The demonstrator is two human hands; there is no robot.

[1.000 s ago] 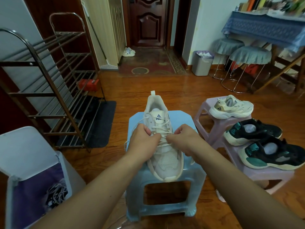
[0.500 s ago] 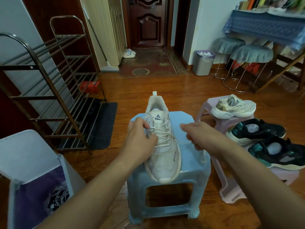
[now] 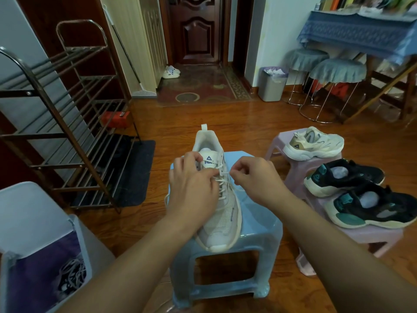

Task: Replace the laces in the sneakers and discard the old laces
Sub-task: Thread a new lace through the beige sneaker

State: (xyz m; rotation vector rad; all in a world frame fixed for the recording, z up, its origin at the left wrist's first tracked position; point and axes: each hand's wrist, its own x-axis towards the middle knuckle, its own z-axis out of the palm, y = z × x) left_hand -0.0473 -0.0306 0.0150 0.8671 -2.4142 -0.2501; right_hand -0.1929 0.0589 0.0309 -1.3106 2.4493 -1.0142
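Head view, sneaker in hand: white sneaker (image 3: 220, 199) lies on the blue stool (image 3: 259, 224) directly under my hands, toe toward me, heel away.
Head view, left hand (image 3: 194, 188): fingers curled over the upper eyelets on its own side of the tongue; I judge it pinches a strand of the lace (image 3: 222, 184), though the fingertips are partly hidden.
Head view, right hand (image 3: 255, 179): thumb and forefinger pinch the other end of that lace just beside the top eyelets, drawing it taut outward.
Head view, done so far: lace rungs cross the sneaker up to the tongue, so threading here looks nearly finished; tying seems to be what remains.
Head view, old laces (image 3: 72, 274): a tangle lies in the open bin (image 3: 83, 245), low and well out from my left hand.
Head view, other shoes: beige sneaker (image 3: 313, 143) and two dark sneakers (image 3: 343, 175) (image 3: 372, 206) sit on pink stools (image 3: 297, 163) beyond my right hand.
Head view, left to do: I cannot tell whether those three carry laces, old or new.
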